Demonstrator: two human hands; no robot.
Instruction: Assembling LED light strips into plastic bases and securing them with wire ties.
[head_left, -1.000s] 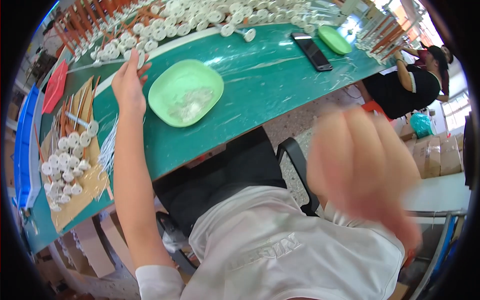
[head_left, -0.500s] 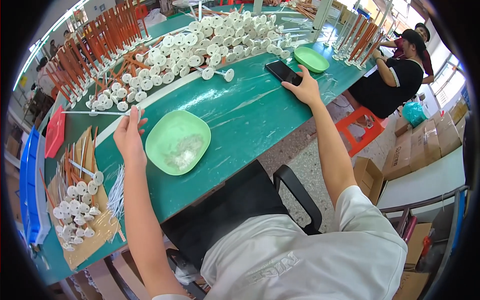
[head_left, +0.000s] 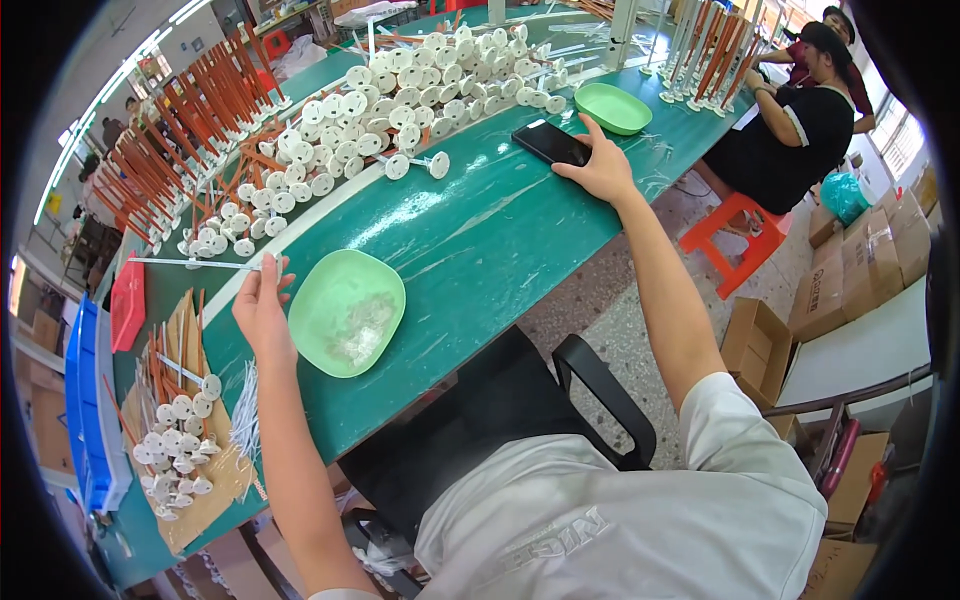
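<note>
My left hand (head_left: 264, 312), its fingers pinched together, holds one end of a thin pale strip (head_left: 190, 263) that points left over the table. Beside that hand lies a light green dish (head_left: 318, 300) with a small heap of clear, glittering bits (head_left: 364, 328) in it. Farther right, my right hand (head_left: 604, 172) grips the near right end of a black smartphone (head_left: 546, 141) between thumb and forefinger. The phone lies on the green table with its screen dark. My other right fingers are partly hidden.
White disc-ended stems (head_left: 400, 98) lie piled along the table's back, with more on cardboard (head_left: 222, 478) at left. Blue (head_left: 92, 410) and red (head_left: 127, 310) trays stand at the left edge. A second green dish (head_left: 612, 108) lies beyond the phone. A person (head_left: 780, 150) sits at right.
The whole view has shifted and tilted slightly. Both hands keep nearly the same places, the left still on the strip and the right still at the phone.
</note>
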